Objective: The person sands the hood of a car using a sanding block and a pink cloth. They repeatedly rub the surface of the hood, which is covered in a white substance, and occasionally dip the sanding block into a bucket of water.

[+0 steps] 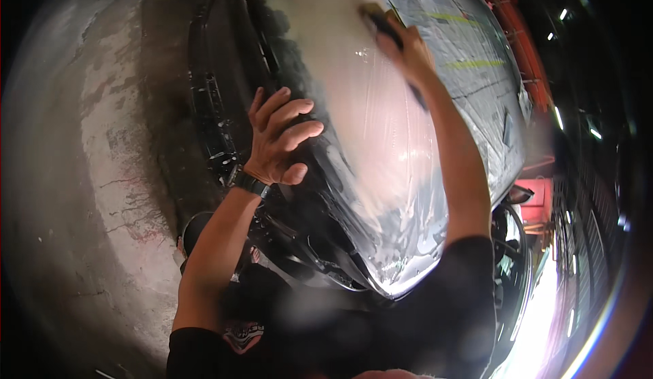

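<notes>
Head view, night shop.

— What's each hand on?

— Left hand (279, 141) rests flat on the near edge of the car hood (381, 147), fingers (299, 110) spread wide and holding nothing. A dark wristband (249, 183) sits on that wrist. Right hand (401, 42) is stretched out to the far part of the hood, fingers curled closed around a dark sponge (375, 17) pressed against the surface; it is blurred, so its exact shape is unclear.

— State of the hood?

— Glossy, wet-looking, with a pale soapy smear running from under the sponge down toward the near edge. Light glares off its lower tip.

— Around the hood?

— Concrete floor (102, 161) to the left of the hood, stained and scuffed. Dark front-end frame parts (214, 107) sit between hood and floor. Red equipment (527, 52) lies beyond the hood's right side, dim.
</notes>
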